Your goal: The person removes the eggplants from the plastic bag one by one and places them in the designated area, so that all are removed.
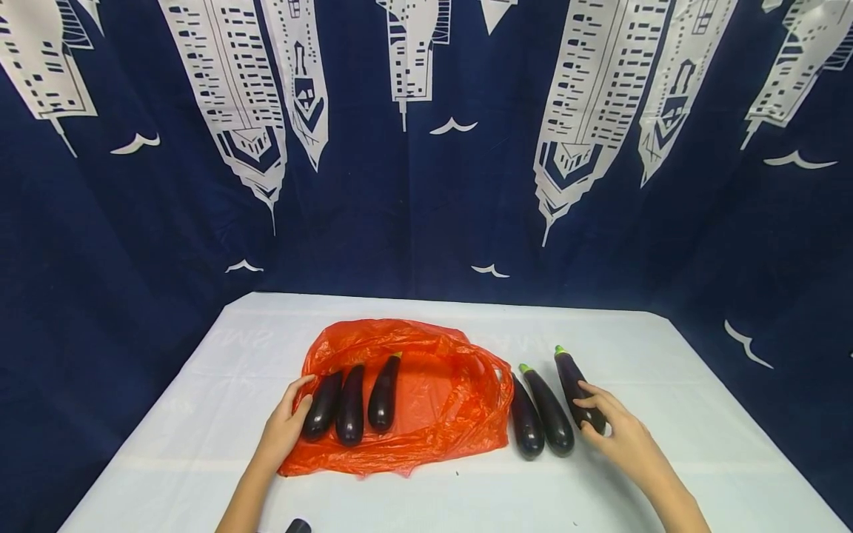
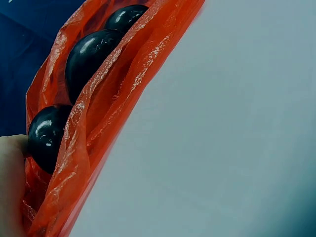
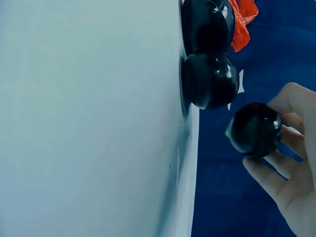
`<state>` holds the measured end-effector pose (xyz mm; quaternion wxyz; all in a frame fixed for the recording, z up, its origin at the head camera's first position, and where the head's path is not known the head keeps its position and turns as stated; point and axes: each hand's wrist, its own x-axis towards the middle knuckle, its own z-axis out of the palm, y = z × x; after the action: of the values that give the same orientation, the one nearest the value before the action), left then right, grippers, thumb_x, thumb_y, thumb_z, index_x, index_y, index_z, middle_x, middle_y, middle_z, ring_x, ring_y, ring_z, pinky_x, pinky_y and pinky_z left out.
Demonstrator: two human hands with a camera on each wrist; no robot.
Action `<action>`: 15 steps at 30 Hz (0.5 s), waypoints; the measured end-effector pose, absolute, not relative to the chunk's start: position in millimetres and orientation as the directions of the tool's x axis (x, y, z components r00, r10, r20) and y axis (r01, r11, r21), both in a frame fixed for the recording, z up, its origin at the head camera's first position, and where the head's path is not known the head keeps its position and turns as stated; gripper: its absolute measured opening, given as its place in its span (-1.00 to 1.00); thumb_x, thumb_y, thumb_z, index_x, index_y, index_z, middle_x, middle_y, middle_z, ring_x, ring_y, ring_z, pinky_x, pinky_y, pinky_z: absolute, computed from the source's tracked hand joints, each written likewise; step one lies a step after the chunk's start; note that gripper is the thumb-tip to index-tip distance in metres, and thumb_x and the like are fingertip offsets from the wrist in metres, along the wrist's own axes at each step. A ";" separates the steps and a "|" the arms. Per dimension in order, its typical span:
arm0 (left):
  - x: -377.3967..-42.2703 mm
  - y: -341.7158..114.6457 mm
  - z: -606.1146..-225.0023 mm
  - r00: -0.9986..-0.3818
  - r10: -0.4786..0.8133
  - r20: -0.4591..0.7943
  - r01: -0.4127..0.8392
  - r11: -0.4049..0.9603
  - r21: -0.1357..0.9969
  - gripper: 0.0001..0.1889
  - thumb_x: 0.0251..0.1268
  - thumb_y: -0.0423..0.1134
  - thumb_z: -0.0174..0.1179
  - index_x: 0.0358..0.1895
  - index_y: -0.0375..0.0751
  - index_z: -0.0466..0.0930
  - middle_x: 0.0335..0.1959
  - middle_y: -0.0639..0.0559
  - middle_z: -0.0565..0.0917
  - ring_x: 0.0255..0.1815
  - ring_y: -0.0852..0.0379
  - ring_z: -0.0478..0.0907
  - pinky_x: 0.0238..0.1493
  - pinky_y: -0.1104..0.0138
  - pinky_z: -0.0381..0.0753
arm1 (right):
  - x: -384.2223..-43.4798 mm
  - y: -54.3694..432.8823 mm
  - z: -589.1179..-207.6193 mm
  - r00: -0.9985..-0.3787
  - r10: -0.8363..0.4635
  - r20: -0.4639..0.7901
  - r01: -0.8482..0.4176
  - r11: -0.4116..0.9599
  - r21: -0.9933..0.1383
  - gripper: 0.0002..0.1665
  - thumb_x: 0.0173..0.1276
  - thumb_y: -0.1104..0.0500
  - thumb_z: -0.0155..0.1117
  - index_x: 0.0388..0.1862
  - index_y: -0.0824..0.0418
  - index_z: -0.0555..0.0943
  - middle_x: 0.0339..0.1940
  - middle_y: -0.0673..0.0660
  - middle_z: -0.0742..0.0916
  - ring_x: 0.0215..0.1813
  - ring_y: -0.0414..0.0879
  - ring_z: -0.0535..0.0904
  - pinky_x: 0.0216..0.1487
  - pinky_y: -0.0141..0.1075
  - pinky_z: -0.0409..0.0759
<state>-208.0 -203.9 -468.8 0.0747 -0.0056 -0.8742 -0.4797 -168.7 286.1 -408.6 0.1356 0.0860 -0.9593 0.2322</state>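
Note:
In the head view an orange-red plastic bag lies spread on the white table, its mouth toward me. Three dark eggplants lie in it: one at the left, one beside it and one farther right. My left hand holds the bag's left edge, its thumb against the leftmost eggplant. With fingers and thumb my right hand grips an eggplant near its round end, raised off the table in the right wrist view. Two more eggplants lie between that hand and the bag.
The white table ends at the back before a dark blue cloth printed with white buildings and birds. A small black object shows at the bottom edge, near the left forearm.

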 end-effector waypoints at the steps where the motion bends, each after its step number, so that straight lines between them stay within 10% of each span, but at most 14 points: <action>1: -208.0 -203.9 -468.8 -0.988 -0.062 0.138 0.083 0.538 0.839 -0.54 0.40 0.04 -0.17 0.29 0.01 0.19 0.32 -0.28 0.26 0.32 -0.32 0.18 0.21 -0.26 0.12 | -169.8 286.4 -409.4 -0.953 -0.104 0.284 -0.222 0.879 -0.422 -0.65 0.13 0.23 0.21 -0.05 0.14 0.53 0.31 0.17 0.41 0.23 0.32 0.34 0.05 0.26 0.34; 15: -207.7 -203.9 -468.7 -0.989 -0.063 0.131 0.076 0.540 0.838 -0.54 0.40 0.05 -0.17 0.29 0.01 0.19 0.33 -0.27 0.26 0.33 -0.32 0.17 0.22 -0.26 0.11 | -175.0 287.8 -425.4 -0.969 -0.122 0.217 -0.207 0.877 -0.433 -0.66 0.10 0.23 0.21 -0.08 0.15 0.55 0.29 0.20 0.42 0.26 0.36 0.30 0.11 0.28 0.28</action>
<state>-207.7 -203.9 -468.7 0.0725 -0.0040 -0.8746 -0.4793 -175.0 287.8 -425.4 0.0920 0.0853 -0.9644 0.2326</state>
